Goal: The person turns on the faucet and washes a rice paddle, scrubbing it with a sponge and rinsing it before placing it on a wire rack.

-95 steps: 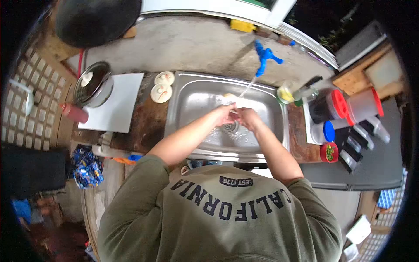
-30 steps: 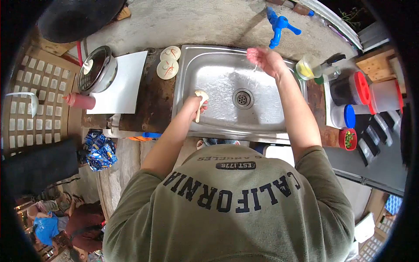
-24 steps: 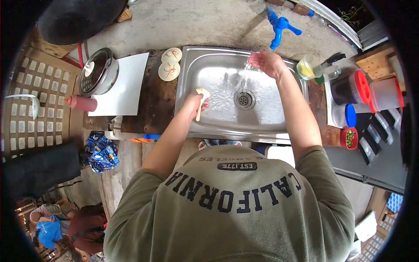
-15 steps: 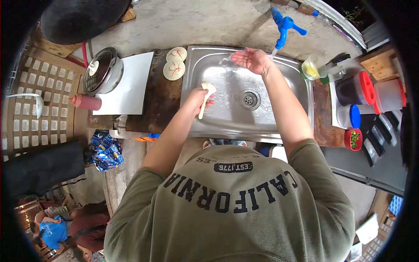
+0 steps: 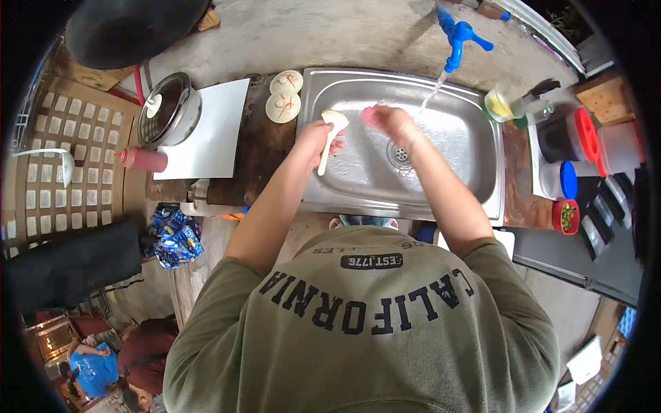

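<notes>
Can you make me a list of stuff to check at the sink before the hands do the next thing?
1. Is water coming out of the blue tap? Ok, a stream is falling.
2. Is the pale spoon-like tool held? Ok, the left hand has it.
3. Is that tool under the stream? Not ok, it's off to the left.
4. Is the tool all clean? Cannot tell, it's too small to see.
5. Is the right hand empty? Cannot tell, its fingers are blurry.
6. Is the sink's drain showing? Ok, at least part of it is.
</notes>
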Motion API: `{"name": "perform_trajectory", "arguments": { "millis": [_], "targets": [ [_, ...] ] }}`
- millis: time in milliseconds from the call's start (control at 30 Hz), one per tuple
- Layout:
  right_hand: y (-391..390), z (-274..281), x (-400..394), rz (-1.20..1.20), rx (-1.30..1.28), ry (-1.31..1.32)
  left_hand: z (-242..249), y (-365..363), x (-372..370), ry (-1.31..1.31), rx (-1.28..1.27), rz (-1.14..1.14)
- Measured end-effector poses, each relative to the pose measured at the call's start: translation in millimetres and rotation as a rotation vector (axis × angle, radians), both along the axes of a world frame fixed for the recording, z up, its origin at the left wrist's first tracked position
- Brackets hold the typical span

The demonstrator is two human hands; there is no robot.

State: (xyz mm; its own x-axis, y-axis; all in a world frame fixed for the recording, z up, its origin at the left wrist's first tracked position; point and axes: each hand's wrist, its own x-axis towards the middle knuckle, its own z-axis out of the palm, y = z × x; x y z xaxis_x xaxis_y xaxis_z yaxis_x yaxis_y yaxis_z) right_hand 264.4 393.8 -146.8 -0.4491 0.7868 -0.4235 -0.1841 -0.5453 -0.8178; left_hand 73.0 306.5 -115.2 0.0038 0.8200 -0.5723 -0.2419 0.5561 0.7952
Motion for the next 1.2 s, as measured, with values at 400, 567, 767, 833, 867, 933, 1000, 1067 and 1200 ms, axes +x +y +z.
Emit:
{"name": "perform_trajectory", "arguments": {
  "millis": [400, 567, 767, 833, 867, 933, 1000, 1067, 1200],
  "targets": [
    [60.5, 27.8, 70.4, -0.345, -0.258, 0.409, -11.6, -11.2, 1.0, 0.017, -0.012, 0.010],
    [41.5, 46.8, 56.4, -0.637, -0.111, 0.403, -21.7, -20.0, -3.3, 0.006, -0.028, -0.005],
    [-3.5, 32.5, 20.4, 0.558, -0.069, -0.222, -6.9, -28.3, 3.6, 0.045, -0.030, 0.003],
    [2.3, 30.9, 21.4, 0.441, 0.004, -0.326, -6.0, -28.8, 3.4, 0.038, -0.030, 0.002],
    [8.6, 32.1, 24.5, 0.254, 0.050, -0.321, -6.4, -29.3, 3.3, 0.032, -0.030, 0.002],
    [37.1, 26.3, 39.3, -0.064, -0.020, -0.005, -11.2, -30.0, 2.9, 0.038, -0.034, -0.001],
    [57.6, 41.9, 64.1, -0.192, -0.179, 0.269, -17.2, -28.9, 2.1, 0.027, -0.038, -0.019],
    [74.3, 42.2, 92.7, -0.051, -0.218, 0.503, -23.6, -28.7, 2.0, 0.000, -0.047, -0.050],
    [56.7, 59.5, 115.8, 0.151, -0.060, 0.443, -25.3, -28.8, 11.5, 0.010, -0.059, -0.022]
  ]
}}
